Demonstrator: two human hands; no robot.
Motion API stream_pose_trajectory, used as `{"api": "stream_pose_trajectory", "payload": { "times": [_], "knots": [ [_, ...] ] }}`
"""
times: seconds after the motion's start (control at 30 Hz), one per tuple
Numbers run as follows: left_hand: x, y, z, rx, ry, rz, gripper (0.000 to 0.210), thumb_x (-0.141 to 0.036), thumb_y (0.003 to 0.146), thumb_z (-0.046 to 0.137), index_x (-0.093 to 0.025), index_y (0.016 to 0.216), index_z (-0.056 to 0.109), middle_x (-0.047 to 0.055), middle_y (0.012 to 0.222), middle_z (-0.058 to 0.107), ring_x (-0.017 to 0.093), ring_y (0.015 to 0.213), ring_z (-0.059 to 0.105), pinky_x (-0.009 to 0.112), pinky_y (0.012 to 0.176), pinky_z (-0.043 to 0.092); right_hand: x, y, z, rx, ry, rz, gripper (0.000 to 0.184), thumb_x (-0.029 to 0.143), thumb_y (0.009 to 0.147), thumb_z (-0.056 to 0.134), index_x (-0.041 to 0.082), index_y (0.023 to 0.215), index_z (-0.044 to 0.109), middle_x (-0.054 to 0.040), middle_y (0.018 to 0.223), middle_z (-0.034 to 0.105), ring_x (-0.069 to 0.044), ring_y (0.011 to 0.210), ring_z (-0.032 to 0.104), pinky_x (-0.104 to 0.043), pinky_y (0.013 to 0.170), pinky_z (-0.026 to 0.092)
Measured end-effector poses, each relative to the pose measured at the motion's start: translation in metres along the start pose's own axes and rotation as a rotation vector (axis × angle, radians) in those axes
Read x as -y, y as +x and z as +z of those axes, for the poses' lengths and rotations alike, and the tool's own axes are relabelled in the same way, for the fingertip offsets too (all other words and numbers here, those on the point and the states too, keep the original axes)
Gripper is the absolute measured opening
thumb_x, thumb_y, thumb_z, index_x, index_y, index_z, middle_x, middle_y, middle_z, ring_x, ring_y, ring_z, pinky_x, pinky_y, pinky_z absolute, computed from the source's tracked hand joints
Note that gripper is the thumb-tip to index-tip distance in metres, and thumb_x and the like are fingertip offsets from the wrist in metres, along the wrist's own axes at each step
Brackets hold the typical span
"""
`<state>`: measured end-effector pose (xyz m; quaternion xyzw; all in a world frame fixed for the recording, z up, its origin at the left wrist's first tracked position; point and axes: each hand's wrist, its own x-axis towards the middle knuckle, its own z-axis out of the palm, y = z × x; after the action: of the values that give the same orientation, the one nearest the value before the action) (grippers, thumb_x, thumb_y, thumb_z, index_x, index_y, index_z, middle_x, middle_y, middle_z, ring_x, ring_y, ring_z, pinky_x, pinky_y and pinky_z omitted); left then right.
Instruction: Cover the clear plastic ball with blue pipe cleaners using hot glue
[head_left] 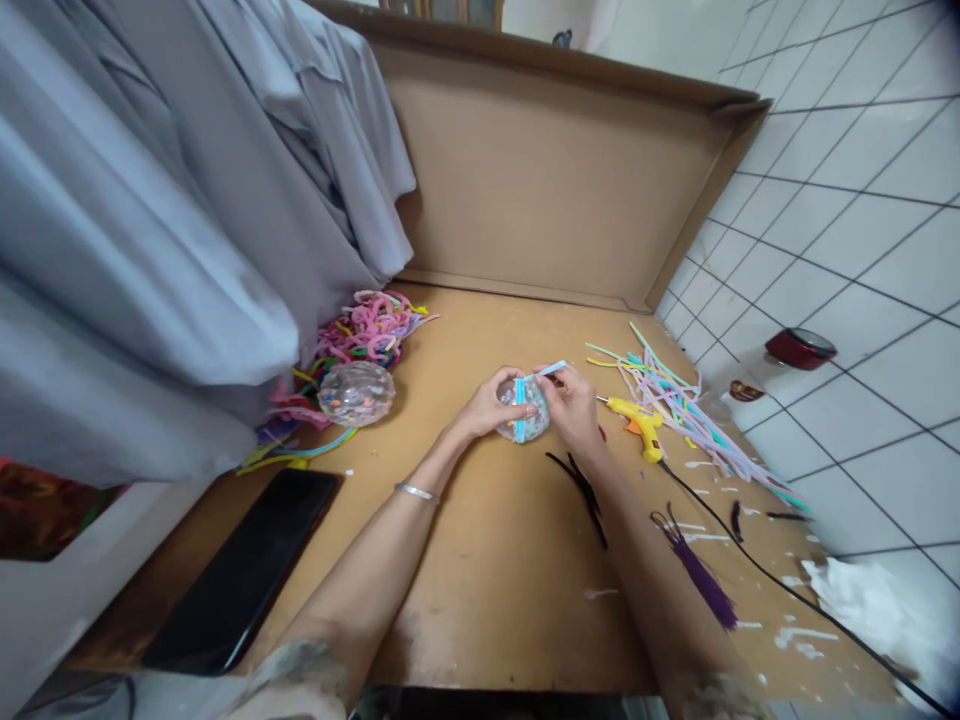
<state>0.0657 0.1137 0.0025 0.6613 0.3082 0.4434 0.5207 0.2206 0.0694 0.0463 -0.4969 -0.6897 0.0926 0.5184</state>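
My left hand [491, 408] is closed round the left side of a clear, rounded plastic container [534, 425], its thumb across the front. Light blue pipe cleaner strips [520, 400] run down the face of this container. At its upper right, my right hand [571, 405] pinches a light blue pipe cleaner [553, 369] whose free end sticks out past the fingers. The fingers hide part of the container. Close to my right forearm lie dark pipe cleaner pieces [589, 492].
A yellow glue gun [637, 425] with a black cord lies right, near loose pastel pipe cleaners [679, 400] and a purple tassel [701, 572]. Leftward are a second clear container [356, 394], a pink pipe cleaner heap [367, 325] and a black phone [247, 565]. Cardboard [540, 170] stands behind.
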Motion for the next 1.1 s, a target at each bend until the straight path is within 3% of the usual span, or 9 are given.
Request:
{"api": "stream_pose_trajectory", "payload": {
  "times": [0.2, 0.6, 1.1],
  "knots": [
    [0.000, 0.001, -0.001, 0.017, -0.005, -0.011, 0.056, -0.035, 0.059, 0.084, -0.018, 0.106, 0.058, 0.002, 0.096, 0.062, 0.016, 0.085, 0.059, 0.027, 0.079, 0.048, -0.004, -0.005, 0.003, -0.018, 0.070, 0.053, 0.019, 0.032, 0.086, 0.056, 0.020, 0.086, 0.070, -0.0051, 0.087, 0.074, -0.019, 0.082, 0.068, -0.032, 0.078, 0.052],
    [0.000, -0.001, -0.003, 0.028, 0.017, -0.014, 0.057, -0.038, 0.059, 0.082, -0.018, 0.107, 0.057, 0.001, 0.094, 0.059, 0.014, 0.084, 0.055, 0.026, 0.079, 0.045, -0.001, -0.007, 0.010, -0.072, 0.294, 0.246, 0.018, 0.038, 0.075, 0.064, 0.021, 0.079, 0.065, -0.0020, 0.074, 0.069, -0.017, 0.067, 0.062, -0.029, 0.066, 0.049],
    [-0.005, -0.001, -0.003, 0.020, 0.037, -0.016, 0.055, -0.035, 0.059, 0.082, -0.018, 0.106, 0.058, 0.001, 0.095, 0.060, 0.015, 0.085, 0.056, 0.025, 0.078, 0.045, 0.006, -0.005, 0.003, 0.004, 0.281, 0.250, 0.013, 0.031, 0.071, 0.060, 0.022, 0.073, 0.068, -0.0026, 0.072, 0.073, -0.017, 0.067, 0.065, -0.029, 0.063, 0.050]
  ]
}}
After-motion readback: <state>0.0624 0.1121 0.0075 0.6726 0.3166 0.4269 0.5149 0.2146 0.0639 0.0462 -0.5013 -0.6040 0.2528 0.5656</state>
